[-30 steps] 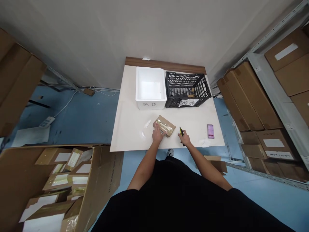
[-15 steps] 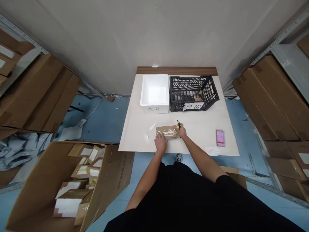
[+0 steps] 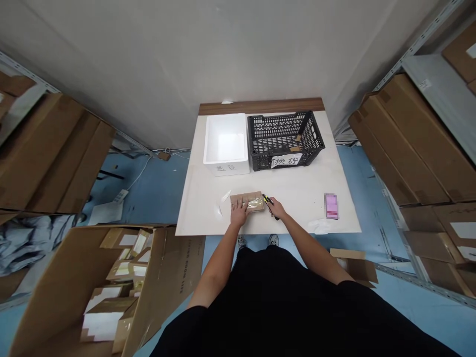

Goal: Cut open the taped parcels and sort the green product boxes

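Note:
A small brown cardboard box (image 3: 256, 202) with shiny tape over it lies flat near the front of the white-topped table (image 3: 208, 198). My left hand (image 3: 239, 213) rests on the box's left part with its fingers spread. In my right hand (image 3: 275, 208), closed, is a black and yellow utility knife (image 3: 266, 199). The knife's tip points up and left, close to the box's right end. Whether the blade touches the cardboard is too small to tell.
Behind the box stand a white foam bin (image 3: 226, 144) and a black plastic crate (image 3: 286, 141) with small brown pieces inside. A pink item (image 3: 330, 206) lies at the right. A large carton (image 3: 159, 277) full of parcels stands at the lower left.
My right hand has turned the knife from upright to slanting towards the box's right end and come off the box. My left-hand fingers now spread over the box. The whole view has shifted slightly.

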A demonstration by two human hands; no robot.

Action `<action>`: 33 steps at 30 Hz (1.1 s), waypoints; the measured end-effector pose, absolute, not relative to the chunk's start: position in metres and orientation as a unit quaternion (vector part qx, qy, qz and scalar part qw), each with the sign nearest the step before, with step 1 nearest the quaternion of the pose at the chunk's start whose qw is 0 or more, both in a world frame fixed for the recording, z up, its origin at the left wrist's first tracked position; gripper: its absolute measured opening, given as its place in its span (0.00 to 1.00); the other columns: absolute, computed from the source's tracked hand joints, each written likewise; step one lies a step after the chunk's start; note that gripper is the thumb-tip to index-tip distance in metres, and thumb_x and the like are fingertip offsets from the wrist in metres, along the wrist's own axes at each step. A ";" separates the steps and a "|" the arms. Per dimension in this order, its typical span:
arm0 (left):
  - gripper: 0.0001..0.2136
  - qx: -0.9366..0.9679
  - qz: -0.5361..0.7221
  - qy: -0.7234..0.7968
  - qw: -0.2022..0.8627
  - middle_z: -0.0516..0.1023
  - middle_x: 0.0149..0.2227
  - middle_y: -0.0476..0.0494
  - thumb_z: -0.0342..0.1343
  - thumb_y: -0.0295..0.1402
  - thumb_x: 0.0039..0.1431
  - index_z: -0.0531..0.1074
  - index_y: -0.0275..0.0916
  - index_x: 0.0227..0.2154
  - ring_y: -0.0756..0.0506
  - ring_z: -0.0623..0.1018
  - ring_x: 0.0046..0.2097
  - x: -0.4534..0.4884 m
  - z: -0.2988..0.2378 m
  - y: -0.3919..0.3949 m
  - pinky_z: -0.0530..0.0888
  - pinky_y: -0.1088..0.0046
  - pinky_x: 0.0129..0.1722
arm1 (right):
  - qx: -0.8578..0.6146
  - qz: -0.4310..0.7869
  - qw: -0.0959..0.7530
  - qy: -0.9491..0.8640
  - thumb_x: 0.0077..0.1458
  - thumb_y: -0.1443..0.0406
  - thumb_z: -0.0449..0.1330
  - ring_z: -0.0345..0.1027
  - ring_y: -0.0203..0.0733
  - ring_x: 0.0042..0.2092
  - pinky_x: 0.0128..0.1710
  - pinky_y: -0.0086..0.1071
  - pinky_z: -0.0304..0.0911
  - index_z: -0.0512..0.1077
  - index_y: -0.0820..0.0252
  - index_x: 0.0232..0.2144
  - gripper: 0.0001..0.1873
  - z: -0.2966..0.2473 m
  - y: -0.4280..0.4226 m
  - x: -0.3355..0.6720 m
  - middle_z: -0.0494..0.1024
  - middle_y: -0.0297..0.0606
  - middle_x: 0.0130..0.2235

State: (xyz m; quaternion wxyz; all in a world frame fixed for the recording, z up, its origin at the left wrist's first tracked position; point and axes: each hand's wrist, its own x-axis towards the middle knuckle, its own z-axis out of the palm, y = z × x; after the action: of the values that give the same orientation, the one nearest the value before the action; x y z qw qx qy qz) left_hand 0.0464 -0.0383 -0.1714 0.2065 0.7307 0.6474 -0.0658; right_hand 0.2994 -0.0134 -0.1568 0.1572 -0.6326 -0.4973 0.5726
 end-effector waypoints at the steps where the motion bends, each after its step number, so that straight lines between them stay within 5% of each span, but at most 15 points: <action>1: 0.31 0.730 -0.066 0.647 0.208 0.46 0.80 0.41 0.47 0.50 0.76 0.55 0.49 0.77 0.30 0.49 0.79 0.046 -0.171 -0.038 0.56 0.46 0.74 | -0.631 0.573 0.153 -0.500 0.73 0.62 0.51 0.66 0.34 0.18 0.24 0.23 0.63 0.65 0.53 0.51 0.08 -0.156 -0.013 0.300 0.70 0.20 0.22; 26: 0.31 0.730 -0.052 0.647 0.214 0.47 0.80 0.42 0.46 0.50 0.75 0.57 0.50 0.76 0.30 0.51 0.79 0.047 -0.180 -0.037 0.57 0.45 0.74 | -0.673 0.469 -0.004 -0.572 0.76 0.61 0.48 0.70 0.34 0.20 0.26 0.26 0.62 0.64 0.54 0.57 0.12 -0.121 -0.007 0.287 0.79 0.31 0.33; 33: 0.31 0.731 -0.048 0.646 0.214 0.47 0.80 0.41 0.46 0.49 0.75 0.57 0.50 0.77 0.30 0.50 0.79 0.048 -0.178 -0.038 0.56 0.44 0.74 | -0.670 0.474 -0.012 -0.571 0.73 0.59 0.56 0.67 0.36 0.18 0.28 0.31 0.63 0.67 0.55 0.54 0.12 -0.123 0.001 0.289 0.80 0.34 0.33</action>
State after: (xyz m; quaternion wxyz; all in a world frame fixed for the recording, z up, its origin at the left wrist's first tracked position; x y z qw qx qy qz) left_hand 0.0476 -0.0382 -0.1781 0.2139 0.7311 0.6460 -0.0484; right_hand 0.2887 0.0011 -0.1231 -0.0116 -0.6702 -0.5705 0.4745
